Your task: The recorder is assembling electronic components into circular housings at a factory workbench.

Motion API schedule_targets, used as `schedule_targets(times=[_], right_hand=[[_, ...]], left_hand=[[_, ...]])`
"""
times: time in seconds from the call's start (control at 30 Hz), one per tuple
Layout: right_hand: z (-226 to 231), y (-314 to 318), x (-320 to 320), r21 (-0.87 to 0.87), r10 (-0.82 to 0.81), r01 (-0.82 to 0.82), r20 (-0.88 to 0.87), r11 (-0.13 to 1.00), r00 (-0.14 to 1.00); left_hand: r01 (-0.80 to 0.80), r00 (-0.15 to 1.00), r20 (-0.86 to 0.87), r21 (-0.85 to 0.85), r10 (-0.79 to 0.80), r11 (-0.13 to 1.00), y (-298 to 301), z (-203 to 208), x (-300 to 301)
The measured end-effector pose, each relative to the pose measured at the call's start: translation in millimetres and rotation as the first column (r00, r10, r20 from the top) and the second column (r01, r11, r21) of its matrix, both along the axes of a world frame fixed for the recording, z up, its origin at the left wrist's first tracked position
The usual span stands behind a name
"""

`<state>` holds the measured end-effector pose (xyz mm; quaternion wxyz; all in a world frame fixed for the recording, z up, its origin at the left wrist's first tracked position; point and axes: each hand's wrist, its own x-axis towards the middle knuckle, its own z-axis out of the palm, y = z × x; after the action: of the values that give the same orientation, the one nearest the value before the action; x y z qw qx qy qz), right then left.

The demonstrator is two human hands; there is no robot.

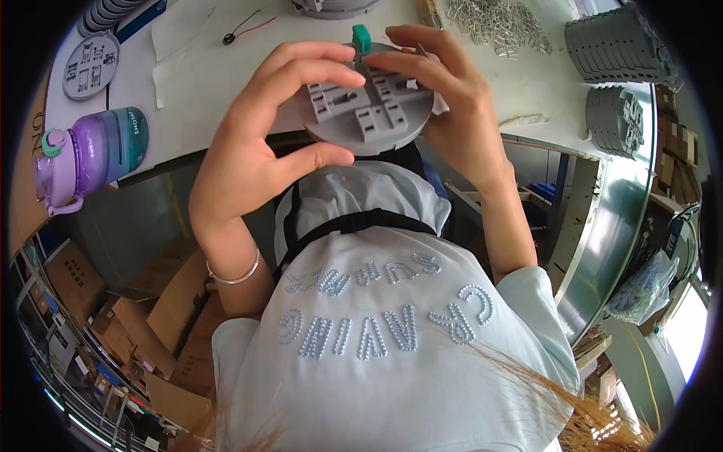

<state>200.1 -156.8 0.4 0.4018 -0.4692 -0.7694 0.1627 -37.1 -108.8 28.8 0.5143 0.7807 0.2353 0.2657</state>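
A round grey plastic base (343, 135) with raised slotted blocks is held up over the table's near edge. My left hand (256, 113) curls round its left side, the thumb at the near rim and the fingertips over the top. Over the far right part bends my right hand (459, 94), its fingers on the base; what lies under them is partly hidden. A green block (361, 39) stands up at the far rim, between the fingertips of both hands. A small white piece (440, 104) shows by my right fingers; I cannot make out what it is.
Loose metal clips (501, 26) lie in a heap at the far right. Stacked grey parts (621, 45) stand along the right edge. At left are a purple bottle (94, 158) and another round grey base (90, 66). A small round part with thin wires (230, 38) lies far left of centre.
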Motion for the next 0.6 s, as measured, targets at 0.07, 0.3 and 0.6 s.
schedule_targets(times=[0.07,0.3,0.6], right_hand=[[4,-4,-1,-0.185,0.029,-0.029,0.002,0.982,1.0],[14,-15,15,-0.367,0.013,-0.019,-0.019,0.93,1.0],[12,-13,7,-0.312,-0.142,0.097,-0.124,0.945,0.982]], left_hand=[[-0.014,0.999,-0.046,0.04,0.016,0.999,-3,-9,0],[-0.148,0.975,-0.155,0.088,0.16,0.985,-9,-25,8],[-0.203,0.949,-0.224,0.112,0.224,0.973,-8,-32,19]])
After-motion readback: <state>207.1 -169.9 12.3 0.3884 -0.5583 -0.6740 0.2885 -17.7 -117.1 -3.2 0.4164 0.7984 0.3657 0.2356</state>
